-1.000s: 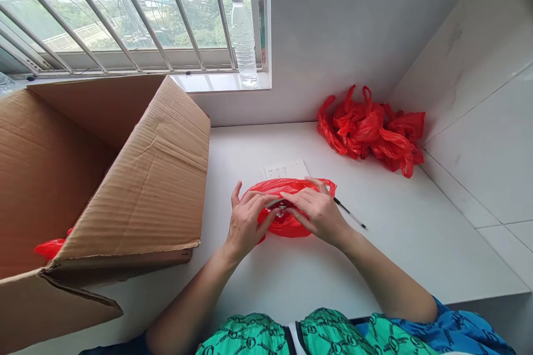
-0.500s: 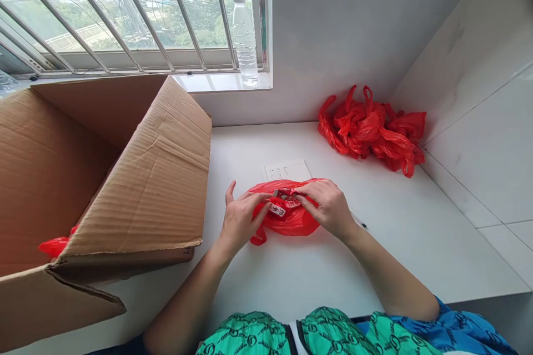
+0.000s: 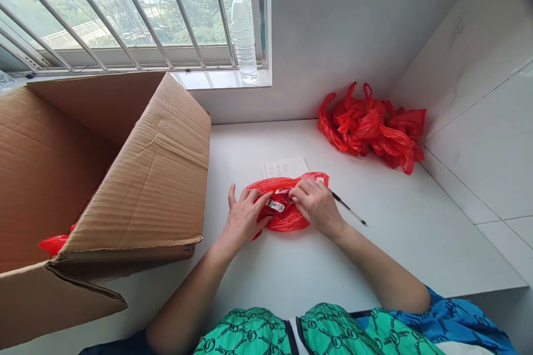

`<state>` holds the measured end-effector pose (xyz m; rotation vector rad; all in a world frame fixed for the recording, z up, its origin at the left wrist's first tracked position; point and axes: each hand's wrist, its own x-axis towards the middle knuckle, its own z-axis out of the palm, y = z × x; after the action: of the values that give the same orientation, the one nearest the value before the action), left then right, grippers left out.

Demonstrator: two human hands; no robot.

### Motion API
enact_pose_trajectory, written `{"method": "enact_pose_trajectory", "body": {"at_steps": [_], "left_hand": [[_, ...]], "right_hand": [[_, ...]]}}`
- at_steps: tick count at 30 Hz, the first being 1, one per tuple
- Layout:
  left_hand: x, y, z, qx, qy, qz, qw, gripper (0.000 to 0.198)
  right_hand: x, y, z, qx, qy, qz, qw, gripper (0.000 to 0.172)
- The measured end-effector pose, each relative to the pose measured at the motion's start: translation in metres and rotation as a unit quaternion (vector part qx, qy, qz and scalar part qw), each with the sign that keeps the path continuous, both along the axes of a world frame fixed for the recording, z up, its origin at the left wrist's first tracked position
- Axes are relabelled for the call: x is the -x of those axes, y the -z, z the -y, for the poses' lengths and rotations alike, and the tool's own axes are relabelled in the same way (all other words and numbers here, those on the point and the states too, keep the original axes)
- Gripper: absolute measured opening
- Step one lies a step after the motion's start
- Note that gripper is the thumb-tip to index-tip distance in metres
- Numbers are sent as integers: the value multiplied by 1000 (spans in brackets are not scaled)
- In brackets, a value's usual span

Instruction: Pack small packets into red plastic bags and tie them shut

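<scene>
A thin red plastic bag (image 3: pixel 291 224) lies bunched on the white tabletop in front of me. Inside it, or under its film, is a small dark red item (image 3: pixel 275 206) with a white label with black print; I cannot make out its kind. My left hand (image 3: pixel 245 217) grips the bag's left side, fingers above and thumb near the label. On the right, my right hand (image 3: pixel 318 206) has its fingers curled down onto the bag, closed on the film beside the item. The right fingertips are partly hidden.
A large open cardboard box (image 3: pixel 145 188) stands at the left, with a bit of red bag (image 3: pixel 53 245) inside. Behind my hands is a written paper (image 3: pixel 287 167), and a pen (image 3: pixel 348 207) lies to the right. Red bags (image 3: pixel 375 130) heap at the back right. A bottle (image 3: pixel 244 39) stands on the sill.
My right hand has shifted slightly left, its fingers curling in more. The bag is drawn narrower around the item, and more of the pen shows.
</scene>
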<state>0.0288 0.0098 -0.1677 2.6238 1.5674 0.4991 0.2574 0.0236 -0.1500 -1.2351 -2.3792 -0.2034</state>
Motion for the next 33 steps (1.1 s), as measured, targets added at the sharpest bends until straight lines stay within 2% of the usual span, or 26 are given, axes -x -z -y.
{"method": "enact_pose_trajectory", "body": {"at_steps": [3, 7, 10, 13, 16, 20, 23, 27, 29, 33], "left_hand": [[-4, -2, 0, -16, 0, 25, 1000, 48], [-9, -2, 0, -26, -21, 64, 997, 17], [-9, 0, -1, -26, -31, 76, 996, 5], [-9, 0, -2, -28, -23, 73, 997, 5], [-8, -1, -2, -28, -26, 71, 997, 9], [-7, 1, -2, -25, -32, 66, 997, 16], [-6, 1, -2, -29, -38, 77, 996, 19], [-9, -5, 1, -46, -20, 103, 993, 13], [-13, -11, 5, -56, 0, 120, 991, 11], [-19, -21, 14, -58, 36, 166, 984, 18]], "right_hand": [[4, 6, 4, 22, -37, 21, 999, 19], [1, 12, 4, 56, 8, 46, 997, 20], [1, 13, 3, 82, 42, 60, 994, 23], [2, 13, 1, 92, 55, 60, 992, 20], [-3, 10, -2, 95, 31, 31, 994, 15], [-19, -2, -3, 163, 5, -122, 979, 14], [-26, -11, -3, 226, -5, -285, 932, 15], [-23, -14, -4, 328, -41, -483, 811, 26], [-19, -14, -3, 367, -65, -531, 761, 31], [-6, -13, 4, 434, -118, -554, 701, 36]]}}
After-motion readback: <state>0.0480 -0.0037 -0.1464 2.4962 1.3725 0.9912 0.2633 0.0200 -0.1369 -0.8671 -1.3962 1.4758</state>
